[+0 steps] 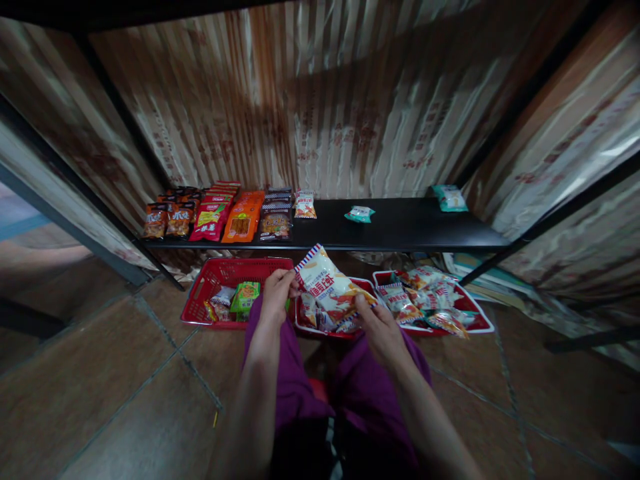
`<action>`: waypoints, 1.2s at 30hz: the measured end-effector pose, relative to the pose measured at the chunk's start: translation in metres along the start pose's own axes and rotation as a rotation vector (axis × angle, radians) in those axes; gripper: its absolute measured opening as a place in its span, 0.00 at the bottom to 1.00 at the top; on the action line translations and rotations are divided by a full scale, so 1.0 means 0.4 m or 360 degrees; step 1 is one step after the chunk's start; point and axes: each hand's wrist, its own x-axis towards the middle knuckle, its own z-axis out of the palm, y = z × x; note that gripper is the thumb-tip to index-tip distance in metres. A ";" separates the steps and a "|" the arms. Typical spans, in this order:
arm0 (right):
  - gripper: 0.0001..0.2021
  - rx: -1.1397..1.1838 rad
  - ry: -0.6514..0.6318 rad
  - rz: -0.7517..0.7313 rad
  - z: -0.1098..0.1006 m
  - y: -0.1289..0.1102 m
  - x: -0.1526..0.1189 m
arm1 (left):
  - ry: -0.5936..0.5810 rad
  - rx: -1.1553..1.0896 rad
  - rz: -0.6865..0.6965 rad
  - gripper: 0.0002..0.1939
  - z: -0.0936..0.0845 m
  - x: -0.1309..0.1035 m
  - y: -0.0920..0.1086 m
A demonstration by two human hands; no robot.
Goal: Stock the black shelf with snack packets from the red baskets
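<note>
Head view, white-and-orange snack bag (323,283) tilted at frame centre, my left hand (279,288) pinched its left edge, my right hand (383,328) pinched its lower-right end, red basket (367,287) lay lower centre, black shelf (400,230) ran above.

Both forearms (256,403) forward, left grip (278,293) and right grip (383,327) apart, each in a pinch.

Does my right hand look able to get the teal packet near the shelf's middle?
Probably yes: nothing stands before the teal packet on the shelf, though your right hand would likely first release the white packet.
</note>
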 end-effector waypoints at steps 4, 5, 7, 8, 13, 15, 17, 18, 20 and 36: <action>0.17 0.0255 0.0060 0.0136 0.014 -0.010 -0.005 | 0.0075 -0.0016 0.0055 0.14 0.010 0.001 -0.005; 0.17 0.0297 0.0046 0.0154 0.017 -0.015 -0.007 | 0.0088 -0.0023 0.0059 0.15 0.011 0.000 -0.005; 0.16 0.0367 0.0018 0.0203 0.020 -0.022 -0.009 | 0.0089 -0.0036 0.0056 0.15 0.012 -0.001 -0.004; 0.16 0.0398 0.0011 0.0234 0.020 -0.025 -0.010 | 0.0078 -0.0044 0.0050 0.14 0.013 -0.003 -0.003; 0.14 0.0503 0.0004 0.0320 0.012 -0.021 -0.004 | 0.0023 -0.0113 0.0004 0.13 0.019 -0.011 0.002; 0.13 0.0530 -0.0003 0.0344 0.008 -0.015 -0.001 | 0.0022 -0.0141 0.0004 0.14 0.024 -0.014 0.003; 0.13 0.0555 0.0012 0.0378 0.002 -0.009 0.002 | 0.0019 -0.0164 0.0016 0.15 0.031 -0.017 0.005; 0.13 0.0572 0.0026 0.0396 0.000 -0.006 0.003 | 0.0016 -0.0177 0.0029 0.15 0.034 -0.019 0.005; 0.12 0.0615 0.0050 0.0423 -0.005 0.000 0.006 | 0.0009 -0.0206 0.0070 0.16 0.039 -0.021 0.006; 0.10 0.0681 0.0025 0.0446 -0.005 -0.007 0.001 | 0.0086 -0.0169 0.0215 0.15 0.050 -0.019 -0.004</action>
